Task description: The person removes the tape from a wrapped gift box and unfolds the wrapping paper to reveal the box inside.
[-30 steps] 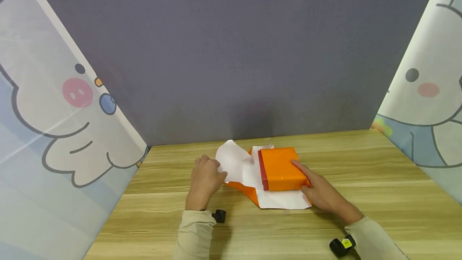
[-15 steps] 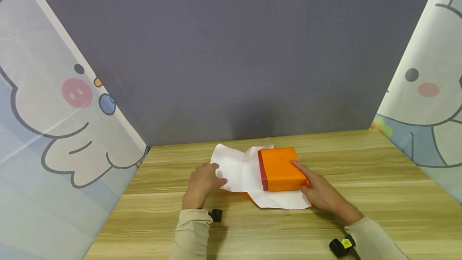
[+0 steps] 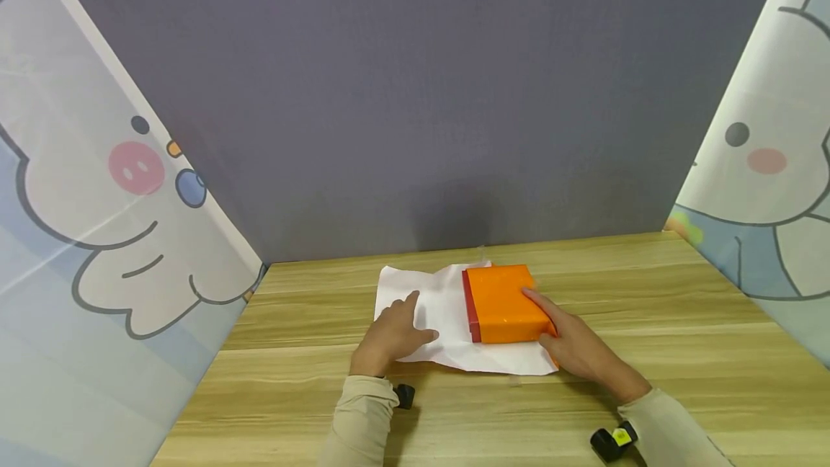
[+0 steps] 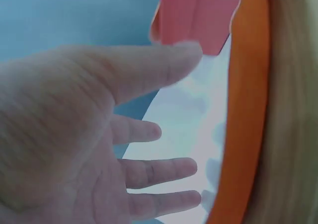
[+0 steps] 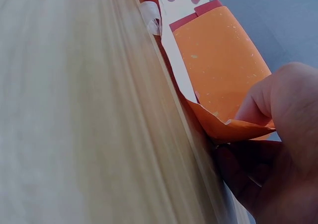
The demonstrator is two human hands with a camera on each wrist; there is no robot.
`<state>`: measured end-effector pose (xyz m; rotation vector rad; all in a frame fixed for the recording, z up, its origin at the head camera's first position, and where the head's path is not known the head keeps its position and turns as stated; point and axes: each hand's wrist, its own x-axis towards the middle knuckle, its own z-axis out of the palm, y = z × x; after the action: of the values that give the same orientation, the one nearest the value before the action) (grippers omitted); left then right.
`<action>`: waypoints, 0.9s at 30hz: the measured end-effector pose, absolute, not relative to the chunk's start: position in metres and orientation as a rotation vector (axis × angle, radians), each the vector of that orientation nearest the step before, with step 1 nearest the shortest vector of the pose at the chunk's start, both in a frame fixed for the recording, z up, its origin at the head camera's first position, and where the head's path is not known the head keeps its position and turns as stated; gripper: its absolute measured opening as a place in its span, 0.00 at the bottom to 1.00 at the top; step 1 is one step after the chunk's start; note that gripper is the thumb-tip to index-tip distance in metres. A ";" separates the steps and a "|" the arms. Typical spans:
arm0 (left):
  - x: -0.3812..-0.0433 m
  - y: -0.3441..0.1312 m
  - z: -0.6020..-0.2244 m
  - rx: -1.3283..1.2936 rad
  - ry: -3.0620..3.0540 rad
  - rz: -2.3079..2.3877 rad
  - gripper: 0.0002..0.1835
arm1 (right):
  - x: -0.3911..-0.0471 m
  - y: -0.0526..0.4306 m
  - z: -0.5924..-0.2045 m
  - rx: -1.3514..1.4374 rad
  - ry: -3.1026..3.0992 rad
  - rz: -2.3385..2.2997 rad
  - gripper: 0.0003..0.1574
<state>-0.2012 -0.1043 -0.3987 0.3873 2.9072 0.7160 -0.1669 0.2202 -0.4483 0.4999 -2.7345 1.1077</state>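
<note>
A red box lies partly wrapped in orange wrapping paper, its red left end showing. The paper's white inner side spreads left beneath it. Over that white part is my left hand, thumb and fingers extended. The left wrist view shows the left hand gripping nothing, the red box beyond its thumb. My right hand holds the covered right end. From the right wrist, that hand pinches an orange paper edge, its thumb on the inner side and its fingers below.
The wood-grain table reaches back to a grey upright panel. Small clear tape pieces show by the paper's front edge. Cartoon-printed sheets flank both sides.
My left hand has released the paper's left flap, which has dropped flat with its white side up. That hand has then shifted right over the paper. My right hand stays in place.
</note>
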 end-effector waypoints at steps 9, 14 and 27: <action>-0.196 -0.088 -0.408 0.394 2.873 0.719 0.53 | -0.169 0.221 -0.450 0.502 -2.745 1.118 0.50; -0.190 -0.076 -0.411 0.345 2.867 0.550 0.57 | -0.168 0.222 -0.450 0.504 -2.747 1.109 0.51; -0.184 -0.048 -0.422 0.163 3.065 0.415 0.56 | -0.168 0.222 -0.449 0.502 -2.741 1.115 0.52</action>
<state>-0.1838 -0.0477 -0.4219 0.1627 3.0648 0.4152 -0.1681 0.2217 -0.4488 0.5020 -2.7412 1.1150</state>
